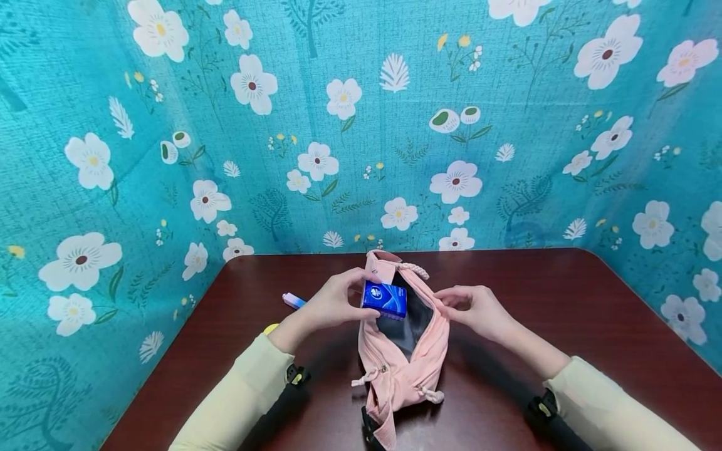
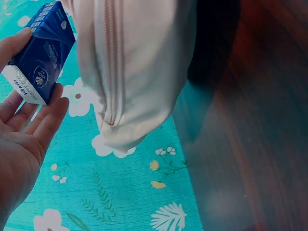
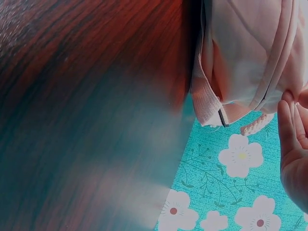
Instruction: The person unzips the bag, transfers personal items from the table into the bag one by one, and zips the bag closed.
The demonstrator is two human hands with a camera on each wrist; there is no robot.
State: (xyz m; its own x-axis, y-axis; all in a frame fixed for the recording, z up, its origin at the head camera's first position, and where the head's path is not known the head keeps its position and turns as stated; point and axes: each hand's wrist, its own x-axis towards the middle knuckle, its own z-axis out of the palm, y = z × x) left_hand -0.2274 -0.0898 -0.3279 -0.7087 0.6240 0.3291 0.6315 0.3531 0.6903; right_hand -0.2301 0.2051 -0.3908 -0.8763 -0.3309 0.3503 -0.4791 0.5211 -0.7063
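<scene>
A pink zippered waist bag (image 1: 395,382) lies on the table with its mouth spread wide, showing a dark grey lining. Over that opening my left hand (image 1: 340,297) holds a small blue tissue pack (image 1: 385,299) between thumb and fingers. In the left wrist view the same tissue pack (image 2: 43,53) shows a white end with print, beside the bag (image 2: 139,62). My right hand (image 1: 478,311) pinches the right edge of the bag's mouth. The right wrist view shows those fingertips (image 3: 288,98) gripping the pink fabric by the zip.
A pink-and-blue stick-like item (image 1: 293,300) lies on the dark wooden table (image 1: 536,282) left of the bag, partly behind my left hand. Something yellow (image 1: 271,327) peeks out by the left wrist. A teal floral cloth (image 1: 361,150) hangs behind the table.
</scene>
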